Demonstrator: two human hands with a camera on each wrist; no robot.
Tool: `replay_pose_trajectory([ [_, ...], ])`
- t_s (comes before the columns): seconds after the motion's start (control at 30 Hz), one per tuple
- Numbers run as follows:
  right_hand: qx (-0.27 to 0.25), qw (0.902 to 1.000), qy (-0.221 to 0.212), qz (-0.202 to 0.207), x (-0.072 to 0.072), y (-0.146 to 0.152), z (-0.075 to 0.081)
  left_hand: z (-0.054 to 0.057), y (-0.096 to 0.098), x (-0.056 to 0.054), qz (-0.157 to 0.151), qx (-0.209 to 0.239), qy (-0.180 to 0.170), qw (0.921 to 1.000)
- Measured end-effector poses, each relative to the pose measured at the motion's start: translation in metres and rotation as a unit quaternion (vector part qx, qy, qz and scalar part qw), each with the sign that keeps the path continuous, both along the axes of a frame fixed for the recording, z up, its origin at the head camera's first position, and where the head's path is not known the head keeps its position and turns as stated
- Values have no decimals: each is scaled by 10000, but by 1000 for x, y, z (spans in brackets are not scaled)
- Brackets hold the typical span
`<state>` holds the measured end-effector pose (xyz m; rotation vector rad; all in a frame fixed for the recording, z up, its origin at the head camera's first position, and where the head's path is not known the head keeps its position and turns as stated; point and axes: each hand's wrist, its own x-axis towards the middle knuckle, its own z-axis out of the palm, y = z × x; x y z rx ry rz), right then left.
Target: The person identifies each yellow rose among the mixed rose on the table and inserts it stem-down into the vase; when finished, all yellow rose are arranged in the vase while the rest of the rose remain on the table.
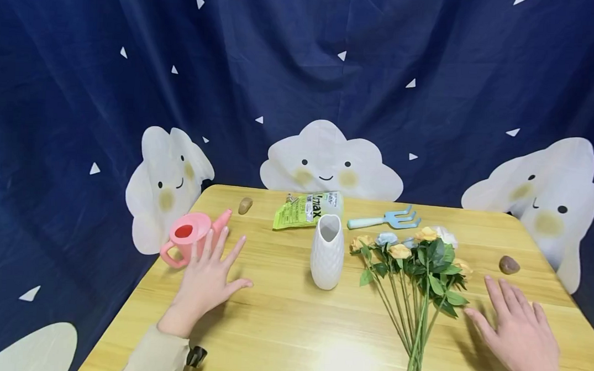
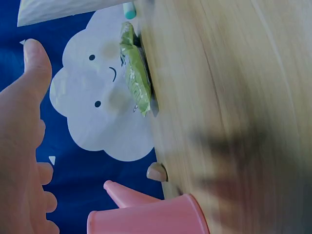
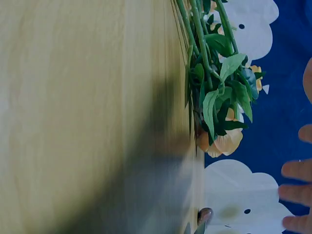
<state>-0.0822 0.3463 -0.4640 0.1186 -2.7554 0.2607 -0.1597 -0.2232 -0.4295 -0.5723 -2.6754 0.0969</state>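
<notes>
With fingers spread, my left hand point(image 1: 205, 278) hovers over the table just in front of a pink watering can point(image 1: 191, 230). My right hand point(image 1: 522, 328) is held above the table at the right, fingers extended, holding nothing. Left of it lies a bunch of artificial flowers point(image 1: 435, 263), with yellow, blue and white blooms and long green stems point(image 1: 417, 340) pointing toward me. A white textured vase point(image 1: 327, 253) stands upright at the middle. In the left wrist view, the watering can point(image 2: 151, 217) is below the hand's fingers, apart from them.
Behind the vase lies a green and white packet point(image 1: 308, 209). A blue hand fork point(image 1: 387, 219) with a pale handle is beside it. One brown stone point(image 1: 245, 206) sits at the back left, a darker stone point(image 1: 509, 265) at the right. A dark blue curtain point(image 1: 302, 69) hangs behind the table point(image 1: 271, 328).
</notes>
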Motion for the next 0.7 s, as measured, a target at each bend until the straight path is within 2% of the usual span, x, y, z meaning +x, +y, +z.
replay_pose_trajectory([
  [0.1,-210,9997,-114,-95,1,-1,0,-1,3,-2,106,117,-116,9998],
  [0.2,-512,9982,-175,-248,1,-1,2,-2,10,-5,171,581,-505,9969],
  [0.27,-677,9967,-220,-391,1,-1,4,-5,17,-7,96,1136,-976,9887],
  [0.3,-743,9958,-261,-473,0,-1,5,-6,21,-8,36,1463,-1256,9812],
  [0.4,-1094,9908,-478,-632,-1,-3,8,-15,37,-12,-229,2374,-1997,9504],
  [0.47,-1559,9838,-634,-617,-2,-8,10,-22,47,-14,-375,2914,-2312,9275],
  [0.57,-2396,9669,-715,-505,-6,-16,12,-32,62,-18,-534,3597,-2416,8996],
  [0.6,-2642,9610,-692,-437,-8,-19,12,-35,67,-19,-583,3867,-2440,8874],
  [0.63,-2945,9522,-730,-365,-10,-21,12,-37,72,-20,-696,4215,-2518,8684],
  [0.7,-3477,9333,-862,-269,-14,-26,12,-36,82,-20,-888,4860,-2742,8251],
])
